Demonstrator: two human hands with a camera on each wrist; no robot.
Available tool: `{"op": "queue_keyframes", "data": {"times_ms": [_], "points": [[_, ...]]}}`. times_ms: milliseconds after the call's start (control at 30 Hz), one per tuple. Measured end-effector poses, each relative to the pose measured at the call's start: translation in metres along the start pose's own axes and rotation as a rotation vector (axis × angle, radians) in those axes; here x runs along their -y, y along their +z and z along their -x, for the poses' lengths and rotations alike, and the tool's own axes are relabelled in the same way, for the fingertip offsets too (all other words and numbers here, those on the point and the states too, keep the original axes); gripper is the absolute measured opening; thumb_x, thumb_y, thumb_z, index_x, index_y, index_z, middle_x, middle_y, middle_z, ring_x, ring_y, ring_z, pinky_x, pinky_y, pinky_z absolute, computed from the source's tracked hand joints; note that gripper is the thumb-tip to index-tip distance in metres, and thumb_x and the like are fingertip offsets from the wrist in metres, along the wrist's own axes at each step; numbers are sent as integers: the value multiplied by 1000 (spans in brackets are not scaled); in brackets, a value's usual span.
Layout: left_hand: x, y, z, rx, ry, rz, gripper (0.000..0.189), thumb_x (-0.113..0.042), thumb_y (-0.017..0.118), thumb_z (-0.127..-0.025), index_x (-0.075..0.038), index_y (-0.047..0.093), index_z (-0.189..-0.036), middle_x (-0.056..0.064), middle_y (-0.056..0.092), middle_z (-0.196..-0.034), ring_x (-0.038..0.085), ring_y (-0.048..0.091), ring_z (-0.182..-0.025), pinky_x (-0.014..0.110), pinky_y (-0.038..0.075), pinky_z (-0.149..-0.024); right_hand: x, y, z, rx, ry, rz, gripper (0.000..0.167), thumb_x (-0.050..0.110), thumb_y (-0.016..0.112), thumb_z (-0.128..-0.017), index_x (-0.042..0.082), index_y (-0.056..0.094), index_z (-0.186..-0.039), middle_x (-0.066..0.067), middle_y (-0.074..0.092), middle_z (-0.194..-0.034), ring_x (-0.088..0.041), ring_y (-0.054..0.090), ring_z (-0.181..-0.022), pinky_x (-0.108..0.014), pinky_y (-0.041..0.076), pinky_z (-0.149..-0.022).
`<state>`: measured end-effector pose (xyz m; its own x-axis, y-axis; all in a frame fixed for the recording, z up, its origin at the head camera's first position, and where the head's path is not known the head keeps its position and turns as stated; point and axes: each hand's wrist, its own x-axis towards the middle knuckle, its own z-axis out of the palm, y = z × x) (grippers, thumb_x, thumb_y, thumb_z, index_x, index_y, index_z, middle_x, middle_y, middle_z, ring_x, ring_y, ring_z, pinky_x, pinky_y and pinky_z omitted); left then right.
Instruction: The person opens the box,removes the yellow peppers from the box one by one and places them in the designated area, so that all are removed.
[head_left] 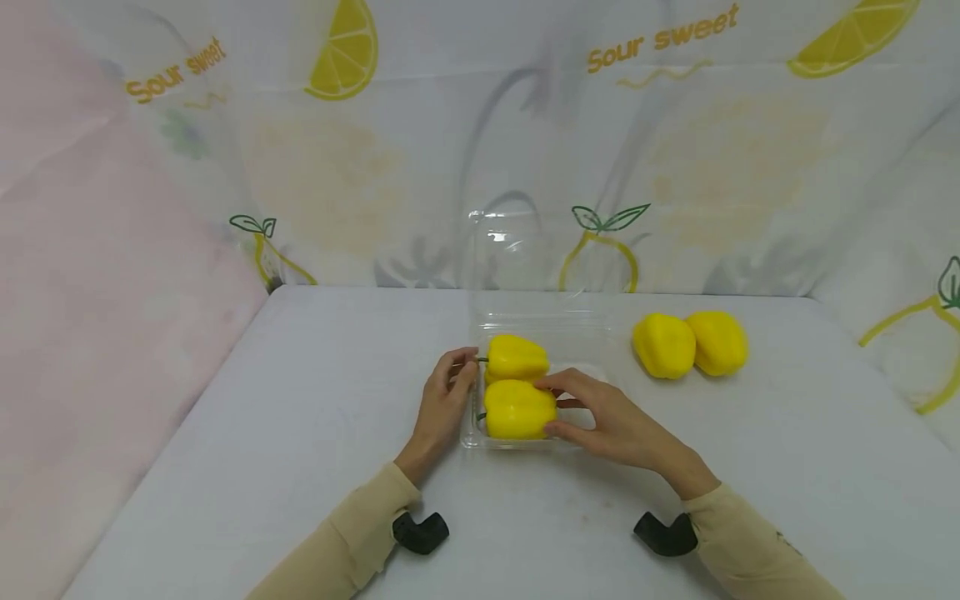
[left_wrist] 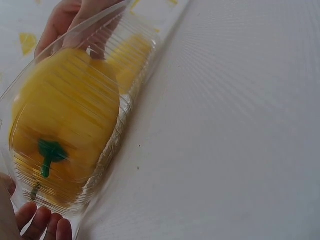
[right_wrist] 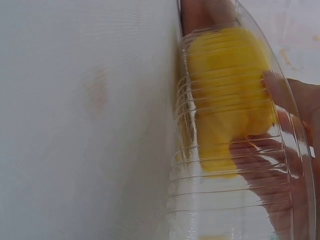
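Observation:
A clear plastic clamshell box (head_left: 577,437) stands on the table with its lid (head_left: 517,267) raised at the back. Two yellow bell peppers lie on their sides in its left half, green stems pointing left: a rear pepper (head_left: 519,357) and a front pepper (head_left: 517,410). My right hand (head_left: 618,421) grips the right end of the front pepper between thumb and fingers. At the box's left wall, my left hand (head_left: 442,404) holds the edge near the rear pepper's stem. Through the plastic, the left wrist view shows a pepper's green stem (left_wrist: 52,151).
Two more yellow peppers, one (head_left: 664,346) touching the other (head_left: 717,343), lie on the white table (head_left: 337,400) right of the box. A lemon-printed cloth (head_left: 450,150) hangs behind the table. Black curved pieces (head_left: 422,533) sit at both wrists.

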<state>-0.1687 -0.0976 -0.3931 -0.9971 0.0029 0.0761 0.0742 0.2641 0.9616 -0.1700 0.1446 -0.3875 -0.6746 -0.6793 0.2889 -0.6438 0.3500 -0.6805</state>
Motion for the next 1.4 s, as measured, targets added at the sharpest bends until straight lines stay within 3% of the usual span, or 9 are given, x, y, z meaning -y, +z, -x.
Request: {"op": "queue_keyframes", "data": {"times_ms": [200,467,867,1233,1400], "points": [[-1,2,0,-3,1,-11,36,-20,44,-100,-3,48,-131,16,53,-131,30,52,-119,44,43,-104,-1,0,2,-9,1,13,47,21,67,-87,13,49,-130,2,54,-124,-12,54,-109,-33,54,-90],[38,7,-17,-15,15,3,37,-28,45,-100,-12,49,-132,9,54,-131,26,53,-118,43,45,-102,-1,1,1,-24,0,22,46,20,65,-89,11,48,-131,0,53,-124,-14,55,-110,-31,54,-90],[38,7,-15,-34,21,-7,33,-34,46,-98,-19,52,-128,4,57,-126,22,55,-115,42,46,-101,-3,0,1,-33,11,-27,45,16,60,-92,7,46,-134,-6,53,-129,-19,55,-115,-29,53,-92],[35,6,-17,-7,-10,17,35,-23,46,-100,-8,50,-131,13,55,-129,28,55,-116,43,46,-101,-3,-3,1,-26,75,-70,45,17,59,-93,10,46,-135,-7,51,-134,-22,55,-118,-31,52,-93],[36,6,-16,-14,-1,6,34,-26,46,-100,-12,51,-130,9,56,-129,24,55,-115,41,47,-101,-2,-5,1,-27,113,-73,44,18,58,-93,12,46,-135,-6,51,-135,-20,56,-115,-32,52,-94]]}}
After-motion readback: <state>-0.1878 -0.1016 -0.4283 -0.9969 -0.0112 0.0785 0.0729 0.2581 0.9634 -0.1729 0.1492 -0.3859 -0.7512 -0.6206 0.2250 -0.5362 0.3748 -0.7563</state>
